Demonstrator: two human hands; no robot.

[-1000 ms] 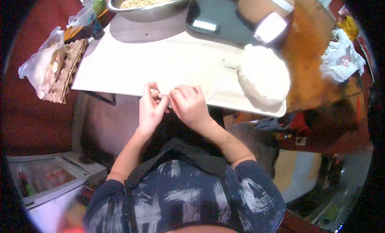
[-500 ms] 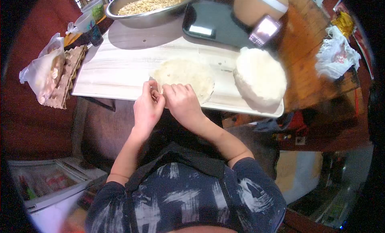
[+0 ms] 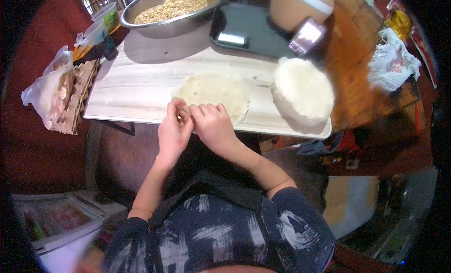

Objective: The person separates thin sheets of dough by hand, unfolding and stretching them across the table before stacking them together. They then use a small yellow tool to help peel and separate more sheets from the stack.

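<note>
A thin, round, pale wrapper (image 3: pixel 217 90) lies flat on the white wood-grain board (image 3: pixel 127 92), close to its front edge. My left hand (image 3: pixel 174 132) is closed in a pinch at the wrapper's near left edge. Beside it, my right hand (image 3: pixel 213 126) has its fingers curled down over the same edge, nearly touching the left. My fingers hide the pinched part. To the right, a thick round stack of similar white wrappers (image 3: pixel 304 90) sits on the board.
A steel bowl (image 3: pixel 171 26) of shredded, straw-coloured filling stands at the back. Behind the board are a black scale (image 3: pixel 253 26), a small device with a lit screen (image 3: pixel 307 36) and a tan tub (image 3: pixel 300 7). Egg trays (image 3: pixel 80 97) and plastic bags (image 3: pixel 51 97) lie left.
My hands stay at the wrapper's near left edge, with only slight finger movement. The view has shifted a little.
</note>
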